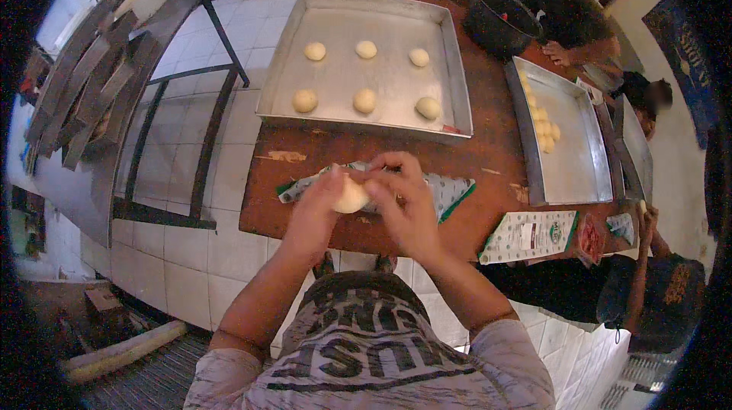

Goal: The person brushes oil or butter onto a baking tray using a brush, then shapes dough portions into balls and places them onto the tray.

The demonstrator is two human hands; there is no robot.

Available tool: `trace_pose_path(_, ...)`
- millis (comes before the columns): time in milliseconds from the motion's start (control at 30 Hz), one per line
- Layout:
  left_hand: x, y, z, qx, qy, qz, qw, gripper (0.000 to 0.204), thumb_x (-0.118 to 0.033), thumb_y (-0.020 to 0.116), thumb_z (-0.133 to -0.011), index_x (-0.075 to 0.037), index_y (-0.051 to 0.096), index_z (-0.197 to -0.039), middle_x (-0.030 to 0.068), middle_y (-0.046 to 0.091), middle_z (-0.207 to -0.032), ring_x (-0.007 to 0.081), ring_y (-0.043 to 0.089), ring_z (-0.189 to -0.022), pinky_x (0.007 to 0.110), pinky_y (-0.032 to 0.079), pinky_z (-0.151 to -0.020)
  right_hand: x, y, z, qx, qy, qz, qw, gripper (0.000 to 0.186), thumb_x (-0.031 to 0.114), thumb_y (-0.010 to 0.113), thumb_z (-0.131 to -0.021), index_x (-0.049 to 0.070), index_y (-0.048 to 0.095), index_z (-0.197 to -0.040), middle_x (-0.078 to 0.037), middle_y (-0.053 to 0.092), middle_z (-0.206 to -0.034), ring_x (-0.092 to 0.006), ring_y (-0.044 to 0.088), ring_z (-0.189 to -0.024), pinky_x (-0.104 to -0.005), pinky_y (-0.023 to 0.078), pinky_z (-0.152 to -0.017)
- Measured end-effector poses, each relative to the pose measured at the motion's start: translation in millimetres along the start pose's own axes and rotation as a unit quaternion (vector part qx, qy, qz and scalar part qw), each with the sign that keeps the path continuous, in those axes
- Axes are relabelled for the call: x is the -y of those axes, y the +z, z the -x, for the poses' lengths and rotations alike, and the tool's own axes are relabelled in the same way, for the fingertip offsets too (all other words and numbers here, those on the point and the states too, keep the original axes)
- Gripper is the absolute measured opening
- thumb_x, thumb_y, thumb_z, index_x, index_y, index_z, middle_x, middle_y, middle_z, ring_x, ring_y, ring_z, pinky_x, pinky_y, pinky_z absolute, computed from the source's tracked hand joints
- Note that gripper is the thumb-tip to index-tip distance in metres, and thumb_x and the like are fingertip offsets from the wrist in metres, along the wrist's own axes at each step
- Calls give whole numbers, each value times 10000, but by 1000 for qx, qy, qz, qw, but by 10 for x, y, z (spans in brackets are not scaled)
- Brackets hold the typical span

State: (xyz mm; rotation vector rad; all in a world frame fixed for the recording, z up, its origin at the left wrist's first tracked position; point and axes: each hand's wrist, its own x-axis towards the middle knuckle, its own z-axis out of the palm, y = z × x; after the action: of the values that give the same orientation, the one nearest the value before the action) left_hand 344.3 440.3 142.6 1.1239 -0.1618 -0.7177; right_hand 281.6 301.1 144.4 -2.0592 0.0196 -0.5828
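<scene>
A pale piece of dough is held up in front of my body, over the near edge of the table. My left hand is closed around its left side. On its right side, the bent fingers of my right hand pinch at the upper edge. The dough's top is partly hidden by my fingers. Below my hands lies a white plastic sheet with green edges and a small dotted print. Beyond it, a large metal tray holds several round dough balls in two rows.
A second tray with clustered dough balls stands to the right on the brown table. A black tub is at the back. Several people work along the right side. A metal frame stands left, on white floor tiles.
</scene>
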Motion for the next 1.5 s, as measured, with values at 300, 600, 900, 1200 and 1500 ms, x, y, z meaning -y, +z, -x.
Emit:
trace_pose_path(300,-36,16,58,31,56,-304,951,416,-399,364,-984,-53,541,-1130,68,583,-1072,161,563,-1002,302,454,-873,-115,60,-36,10,118,-262,958,258,128,677,-772,102,666,-1029,-80,580,-1052,-259,497,-1020,-385,383,-889)
trace_pose_path(600,-331,-218,-19,178,-118,-164,963,725,-630,257,-916,-31,448,-1278,129,570,-1158,168,507,-1105,283,414,-893,220,39,133,141,-182,63,971,273,108,721,-702,132,661,-967,-65,580,-977,-255,550,-849,-328,459,-705)
trace_pose_path(900,-49,-179,-195,128,155,-70,977,644,-338,698,-762,-74,430,-1285,137,424,-1294,267,399,-1234,390,336,-1020,144,213,-171,58,235,-616,749,85,97,649,-837,60,573,-839,-35,580,-882,-148,571,-803,-288,483,-698)
trace_pose_path(1200,86,-660,-444,-129,247,-287,916,217,-56,729,-716,-29,561,-851,77,556,-799,250,575,-757,303,455,-670,105,443,-385,77,48,-3,996,359,113,578,-849,60,556,-1203,-178,512,-1248,-349,505,-1100,-412,419,-934)
trace_pose_path(1500,-370,-788,-634,-68,321,-368,870,499,-188,728,-696,-26,502,-1111,123,562,-921,300,557,-892,385,456,-779,-97,592,-1085,153,-184,8,971,412,52,645,-750,52,559,-1153,-136,524,-1137,-262,524,-1043,-358,426,-898)
